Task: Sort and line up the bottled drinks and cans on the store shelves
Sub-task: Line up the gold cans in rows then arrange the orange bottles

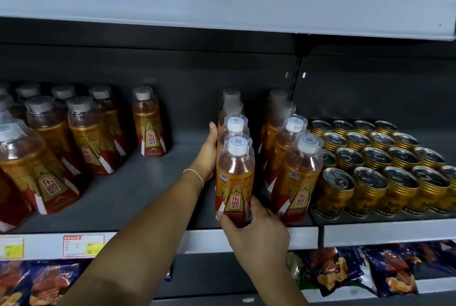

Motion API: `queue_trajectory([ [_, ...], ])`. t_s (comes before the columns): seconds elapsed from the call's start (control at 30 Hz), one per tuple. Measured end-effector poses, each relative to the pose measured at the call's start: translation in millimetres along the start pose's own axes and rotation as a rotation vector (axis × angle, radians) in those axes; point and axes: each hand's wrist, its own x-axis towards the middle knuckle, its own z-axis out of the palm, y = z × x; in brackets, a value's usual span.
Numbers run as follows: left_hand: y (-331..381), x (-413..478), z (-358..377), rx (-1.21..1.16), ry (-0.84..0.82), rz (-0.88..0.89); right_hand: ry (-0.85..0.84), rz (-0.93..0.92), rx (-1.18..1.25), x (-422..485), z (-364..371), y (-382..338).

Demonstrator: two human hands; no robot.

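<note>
The shelf (128,194) carries all the drinks, and it looks about halfway sorted. On its right end the cans (385,170) already stand in tidy, close rows. The big group of bottles (49,145) on the left is looser and uneven, so it likely still needs lining up. A wide bare stretch of shelf separates it from the middle.

Two single-file rows of bottles run front to back in the middle. The right row (293,157) stands just beside the cans. The middle row (233,130) is the one being straightened. One lone bottle (149,123) stands apart near the back and probably has to join a row.

The front bottle (234,182) of the middle row stands at the shelf edge. The right hand (254,231) grasps it low down, fingers and thumb curled round its base. The left hand (206,157) lies against the row's left side, its fingers seemingly straight and pressing.

Snack bags (345,268) hang below and the upper shelf (222,2) limits headroom. Nothing blocks the hands.
</note>
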Motion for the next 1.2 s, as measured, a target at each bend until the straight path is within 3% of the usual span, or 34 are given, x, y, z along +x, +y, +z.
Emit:
queue_trajectory([
  [0.5, -19, 11, 28, 0.083, -0.002, 0.036, -0.111, 0.052, -0.017, 9, -16, 23],
  [1.2, -48, -28, 31, 0.243, 0.109, 0.088, -0.102, 0.049, -0.007, 11, -16, 28],
])
